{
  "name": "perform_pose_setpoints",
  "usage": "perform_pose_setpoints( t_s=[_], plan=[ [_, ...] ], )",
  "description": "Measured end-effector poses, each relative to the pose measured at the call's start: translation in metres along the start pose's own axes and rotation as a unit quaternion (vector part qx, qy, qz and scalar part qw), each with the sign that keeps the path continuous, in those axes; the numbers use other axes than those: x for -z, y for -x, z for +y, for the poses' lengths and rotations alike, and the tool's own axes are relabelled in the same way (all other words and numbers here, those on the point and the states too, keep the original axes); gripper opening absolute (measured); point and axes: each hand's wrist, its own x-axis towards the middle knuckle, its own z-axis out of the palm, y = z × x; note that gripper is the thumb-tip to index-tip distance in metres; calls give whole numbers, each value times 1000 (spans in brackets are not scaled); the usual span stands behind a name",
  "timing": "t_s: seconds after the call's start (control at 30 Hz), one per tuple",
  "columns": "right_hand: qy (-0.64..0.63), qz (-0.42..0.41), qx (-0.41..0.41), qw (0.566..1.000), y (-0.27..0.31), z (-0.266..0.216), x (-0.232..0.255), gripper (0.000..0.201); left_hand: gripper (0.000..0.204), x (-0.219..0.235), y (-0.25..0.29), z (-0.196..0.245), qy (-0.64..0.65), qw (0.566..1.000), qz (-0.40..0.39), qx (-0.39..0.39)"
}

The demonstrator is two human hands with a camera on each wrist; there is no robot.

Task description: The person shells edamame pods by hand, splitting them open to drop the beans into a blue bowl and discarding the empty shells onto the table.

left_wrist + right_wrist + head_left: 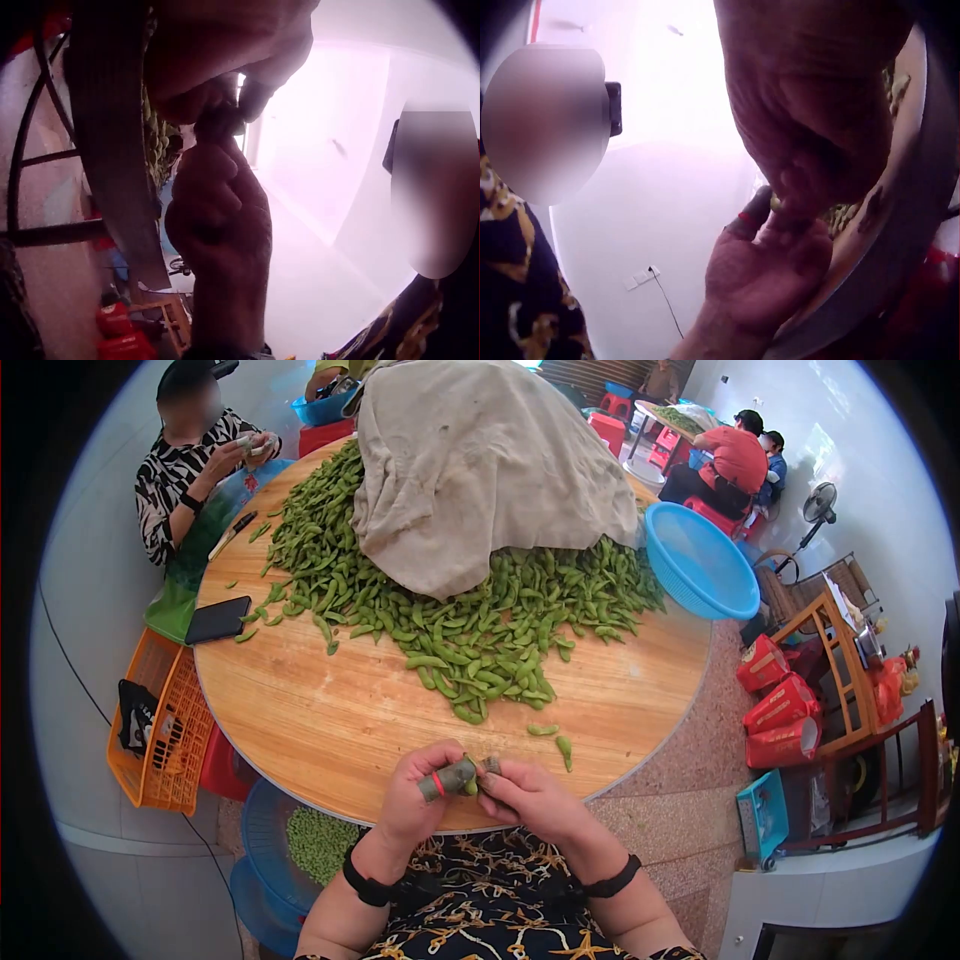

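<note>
Fingers of the left hand [412,792], its thumb wearing a grey cover [450,778] banded in red, and those of the right hand [535,795] come together at the near edge of the round wooden table [300,705], both pinching a small green pod [470,785] that is partly hidden between their tips. Just beyond the right fingertips lie two loose pods [565,752], and farther past both hands spreads a pile of pods [470,650] under a beige cloth [480,460], while below and left of the left fingers sits a basin [262,830] holding shelled beans [322,843].
</note>
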Motion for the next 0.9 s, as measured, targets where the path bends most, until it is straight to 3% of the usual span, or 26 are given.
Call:
perform_pose_setpoints(
  t_s=[0.03,0.1,0.13,0.17,0.2,0.3,0.37,0.43,0.5,0.6,0.67,0.77,0.9],
  plan=[
    [0,0,0,1000,0,1,0,24,9,-3,0,2,-7,999,16,28],
    [169,80,95,978,0,2,-2,21,9,-6,0,-1,-15,998,32,57],
    [169,80,96,978,0,3,-3,21,13,-6,1,-8,-164,985,46,-13],
    [239,114,143,954,0,4,-4,18,18,-7,1,-13,-308,946,59,-83],
    [307,147,190,921,0,4,-4,16,18,-9,1,-13,-308,946,59,-84],
    [347,174,175,905,0,-2,-7,13,20,-13,1,-14,-268,954,96,-94],
    [295,177,165,924,-6,4,-2,14,21,-17,3,-11,-193,969,136,-69],
    [242,180,154,941,-7,5,0,15,21,-13,4,-11,-202,969,125,-73],
    [366,153,196,897,-5,-2,2,16,21,-11,5,-11,-210,968,113,-78],
    [322,224,200,898,2,-24,6,20,18,-10,2,-9,-242,960,115,-78],
    [328,224,216,892,2,-23,3,21,20,-8,-1,-7,-443,878,37,-179],
    [427,223,234,845,2,-16,-5,26,22,-10,1,-6,-427,895,24,-129],
    [407,207,234,858,-1,-7,-11,22,21,-2,2,-10,-429,895,20,-122]
  ],
)
